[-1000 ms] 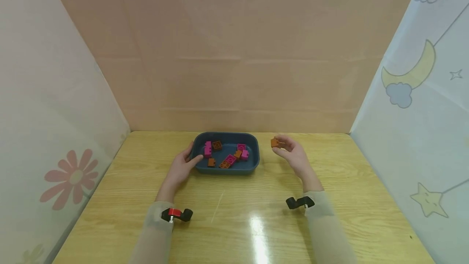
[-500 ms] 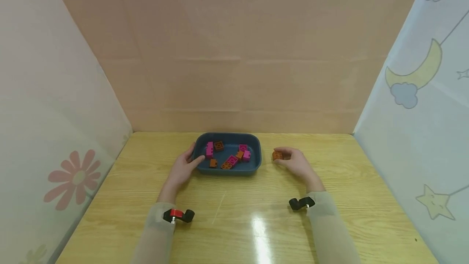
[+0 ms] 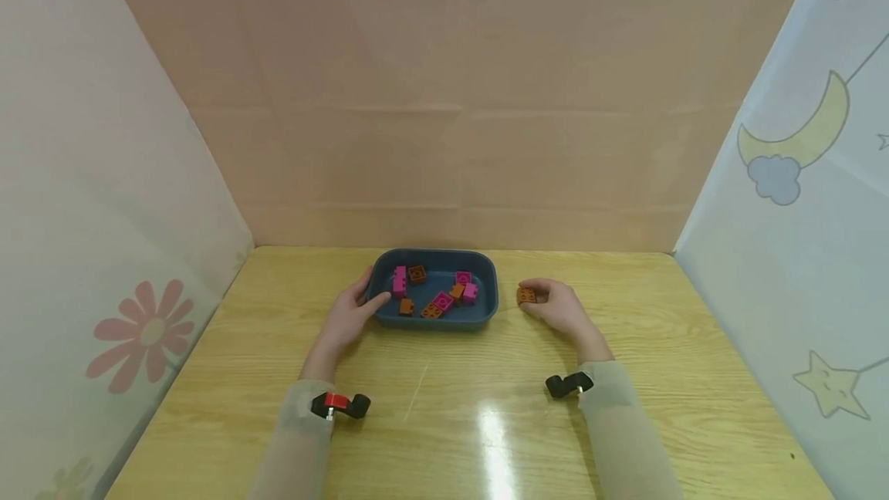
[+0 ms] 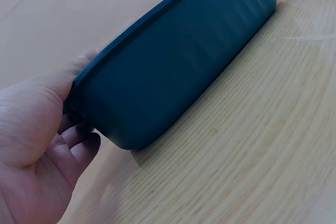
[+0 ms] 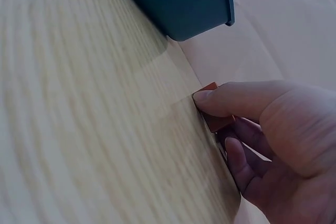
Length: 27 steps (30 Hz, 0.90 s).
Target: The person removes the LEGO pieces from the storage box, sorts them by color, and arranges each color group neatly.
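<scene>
Left hand (image 3: 349,316): grasping blue tray (image 3: 441,325) by its left end; thumb over the rim, other fingers outside the wall.
Right hand (image 3: 562,309): pinching orange block (image 3: 525,295) between thumb and fingers, from where I stand.
Held block: at right hand's fingertips, down at the tabletop, studs up; between right palm and tray, near tray, not touching it.
Tray: between the hands, flat on wooden table (image 3: 479,376), left hand on it, right hand apart from it.
In tray, nearest left hand: upright pink piece (image 3: 399,282), orange block by the thumb (image 3: 406,306), darker brown-orange block (image 3: 417,275) farther from the person.
In tray, toward right hand: cluster of orange and pink blocks (image 3: 442,301), some touching.
Wrists: pale sleeves (image 3: 295,438) on both arms; black-and-red mount (image 3: 339,405) behind left hand, black mount (image 3: 569,385) behind right.
Beyond both hands: plain tan backdrop (image 3: 444,99).
Outward of left hand: white panel with pink flower (image 3: 150,332).
Outward of right hand: panel with yellow moon (image 3: 809,137), star (image 3: 832,384).
</scene>
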Each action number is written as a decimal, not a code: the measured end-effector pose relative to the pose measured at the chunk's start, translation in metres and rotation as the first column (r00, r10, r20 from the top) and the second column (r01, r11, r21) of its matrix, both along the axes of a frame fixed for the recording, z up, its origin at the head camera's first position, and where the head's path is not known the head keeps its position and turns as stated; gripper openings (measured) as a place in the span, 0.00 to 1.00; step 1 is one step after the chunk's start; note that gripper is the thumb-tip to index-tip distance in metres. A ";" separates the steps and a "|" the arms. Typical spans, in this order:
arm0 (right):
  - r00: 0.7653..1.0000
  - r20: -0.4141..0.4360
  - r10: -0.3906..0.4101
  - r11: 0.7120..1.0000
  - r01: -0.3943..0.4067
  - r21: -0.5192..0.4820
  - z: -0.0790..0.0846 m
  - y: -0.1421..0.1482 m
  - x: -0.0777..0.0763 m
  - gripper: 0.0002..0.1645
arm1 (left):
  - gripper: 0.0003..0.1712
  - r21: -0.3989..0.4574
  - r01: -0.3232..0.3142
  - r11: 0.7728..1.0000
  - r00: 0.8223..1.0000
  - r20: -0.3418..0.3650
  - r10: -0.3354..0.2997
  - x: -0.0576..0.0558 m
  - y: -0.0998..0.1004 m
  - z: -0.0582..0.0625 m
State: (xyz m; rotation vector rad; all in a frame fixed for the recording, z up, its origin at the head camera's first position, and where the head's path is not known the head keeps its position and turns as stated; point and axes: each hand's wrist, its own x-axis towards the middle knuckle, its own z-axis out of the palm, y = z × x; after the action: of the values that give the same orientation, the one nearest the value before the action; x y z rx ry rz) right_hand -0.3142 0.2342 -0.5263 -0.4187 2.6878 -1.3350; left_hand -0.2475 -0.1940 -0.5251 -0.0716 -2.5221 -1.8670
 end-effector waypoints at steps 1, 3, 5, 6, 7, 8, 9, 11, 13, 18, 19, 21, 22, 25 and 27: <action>1.000 -0.001 -0.002 1.000 0.002 0.004 0.000 0.000 0.000 0.27 | 0.45 -0.005 -0.001 1.000 1.000 -0.002 0.001 0.000 0.000 0.000; 1.000 -0.004 -0.005 1.000 0.005 0.016 -0.001 0.000 -0.001 0.27 | 0.45 -0.006 0.000 1.000 1.000 -0.004 0.000 0.000 0.000 0.000; 1.000 -0.004 -0.008 1.000 0.008 0.026 -0.002 0.000 0.000 0.27 | 0.45 -0.007 -0.001 1.000 1.000 -0.005 0.001 0.000 0.000 0.000; 1.000 -0.006 -0.009 1.000 0.009 0.030 -0.002 0.000 0.000 0.27 | 0.45 -0.006 -0.001 1.000 1.000 -0.004 0.001 0.000 0.000 0.000; 1.000 -0.007 -0.011 0.999 0.011 0.031 -0.002 0.000 0.000 0.27 | 0.45 -0.005 -0.003 1.000 1.000 -0.003 0.003 0.000 0.000 0.000; 1.000 -0.009 -0.012 0.999 0.012 0.033 -0.002 0.000 0.000 0.27 | 0.45 -0.003 -0.002 1.000 1.000 -0.002 0.002 0.000 0.000 0.000; 1.000 -0.008 -0.014 0.999 0.014 0.033 -0.002 0.000 0.000 0.27 | 0.44 -0.003 -0.003 1.000 1.000 -0.001 0.003 0.000 0.000 0.000; 1.000 -0.007 -0.014 0.999 0.015 0.032 -0.002 0.001 -0.001 0.28 | 0.44 -0.003 -0.002 1.000 1.000 0.003 0.002 0.000 0.000 -0.001; 1.000 -0.002 -0.012 1.000 0.012 0.028 -0.003 0.001 -0.001 0.29 | 0.44 -0.004 -0.002 1.000 1.000 0.003 0.002 -0.001 0.000 -0.001; 1.000 0.020 -0.007 1.000 0.007 0.002 -0.002 0.003 -0.002 0.31 | 0.45 -0.001 -0.001 1.000 1.000 -0.008 0.001 -0.002 0.000 -0.003; 1.000 0.028 -0.007 1.000 0.007 -0.006 -0.002 0.004 -0.002 0.31 | 0.45 0.000 -0.001 1.000 1.000 -0.010 0.001 -0.002 0.000 -0.003; 0.999 0.044 -0.006 1.000 0.007 -0.020 -0.002 0.005 -0.002 0.32 | 0.45 0.000 0.000 1.000 1.000 -0.010 0.000 -0.002 -0.001 -0.003; 0.999 0.046 -0.001 1.000 0.002 -0.023 -0.002 0.005 -0.002 0.33 | 0.45 -0.001 0.001 1.000 1.000 -0.010 -0.001 -0.002 -0.001 -0.003; 0.999 0.052 0.003 0.999 -0.002 -0.036 -0.001 0.007 -0.002 0.34 | 0.45 -0.002 0.000 1.000 1.000 -0.011 0.000 -0.002 -0.001 -0.003; 0.999 0.053 0.007 0.999 -0.004 -0.049 0.000 0.007 -0.001 0.36 | 0.45 -0.004 -0.001 1.000 1.000 -0.008 0.001 -0.002 0.000 -0.003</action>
State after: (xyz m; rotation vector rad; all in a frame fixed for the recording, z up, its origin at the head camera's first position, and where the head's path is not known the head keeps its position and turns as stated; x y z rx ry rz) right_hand -0.3156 0.2414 -0.5259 -0.3896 2.6143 -1.3920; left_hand -0.2492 -0.1944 -0.5279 -0.0767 -2.5204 -1.8575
